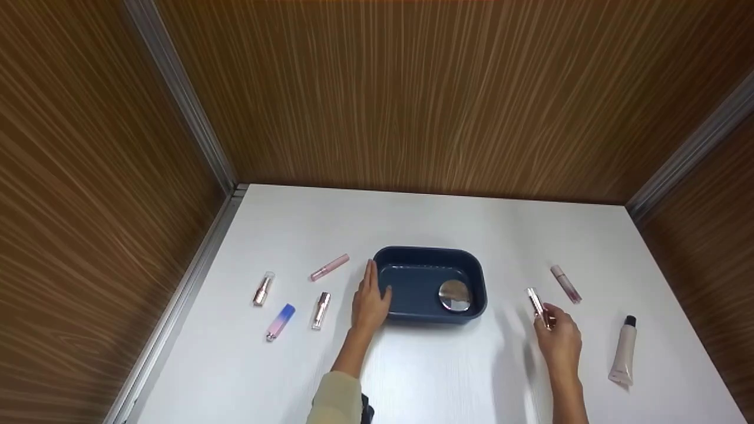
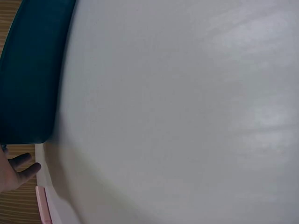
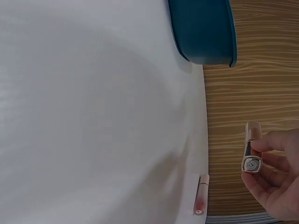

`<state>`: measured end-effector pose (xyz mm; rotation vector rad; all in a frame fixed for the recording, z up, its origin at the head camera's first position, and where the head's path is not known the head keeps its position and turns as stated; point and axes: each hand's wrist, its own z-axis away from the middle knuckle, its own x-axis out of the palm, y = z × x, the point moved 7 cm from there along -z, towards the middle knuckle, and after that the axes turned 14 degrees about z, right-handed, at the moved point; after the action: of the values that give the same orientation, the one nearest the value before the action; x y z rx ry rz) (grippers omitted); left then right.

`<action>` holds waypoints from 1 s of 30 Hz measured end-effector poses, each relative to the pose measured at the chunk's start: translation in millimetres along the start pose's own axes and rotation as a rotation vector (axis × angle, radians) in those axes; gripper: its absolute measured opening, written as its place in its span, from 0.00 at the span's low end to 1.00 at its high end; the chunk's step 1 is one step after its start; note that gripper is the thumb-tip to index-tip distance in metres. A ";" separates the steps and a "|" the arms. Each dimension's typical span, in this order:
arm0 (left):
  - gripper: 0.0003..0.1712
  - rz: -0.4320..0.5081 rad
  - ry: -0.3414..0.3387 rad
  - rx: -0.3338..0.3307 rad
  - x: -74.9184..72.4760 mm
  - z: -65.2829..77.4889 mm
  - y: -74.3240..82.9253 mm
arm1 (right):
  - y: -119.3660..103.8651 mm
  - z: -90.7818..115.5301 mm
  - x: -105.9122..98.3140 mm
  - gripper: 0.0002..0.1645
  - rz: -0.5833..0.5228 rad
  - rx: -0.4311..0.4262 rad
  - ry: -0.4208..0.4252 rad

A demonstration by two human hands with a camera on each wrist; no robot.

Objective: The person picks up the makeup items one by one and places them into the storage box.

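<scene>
A dark blue bin (image 1: 412,317) stands mid-table with a round silver compact (image 1: 455,295) inside at its right end. My left hand (image 1: 371,303) rests against the bin's left side, its fingers straight along the rim. Off to the right, my right hand (image 1: 559,338) pinches a shiny lipstick tube (image 1: 535,300) between thumb and fingers. The right wrist view shows this lipstick tube (image 3: 252,147) held up, one end toward the camera. Just beyond that hand lies a pink lip gloss tube (image 1: 566,284).
Left of the bin lie a pink lip gloss (image 1: 329,267), a clear-and-gold lipstick (image 1: 264,288), a blue-pink lipstick (image 1: 280,323) and another gold lipstick (image 1: 321,311). A squeeze tube with black cap (image 1: 624,351) lies far right. Wood-grain panels (image 1: 412,100) wall the table.
</scene>
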<state>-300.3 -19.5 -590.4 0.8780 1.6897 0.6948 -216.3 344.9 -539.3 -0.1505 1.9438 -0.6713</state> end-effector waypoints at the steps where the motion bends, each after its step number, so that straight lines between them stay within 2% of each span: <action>1: 0.39 -0.001 -0.002 0.000 0.1 -0.2 -0.1 | -0.9 -0.4 -0.1 0.17 -0.001 -0.003 0.003; 23: 0.39 -0.011 0.003 0.004 -1.6 0.5 -0.6 | -24.1 0.1 2.8 0.16 -0.034 -0.085 0.036; 30: 0.39 -0.006 0.029 0.041 -3.0 1.5 3.6 | -28.9 0.3 2.0 0.16 -0.038 -0.106 0.044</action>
<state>-297.6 -19.9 -586.2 0.8946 1.7367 0.6737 -222.3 319.8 -526.1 -0.2410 2.0239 -0.6012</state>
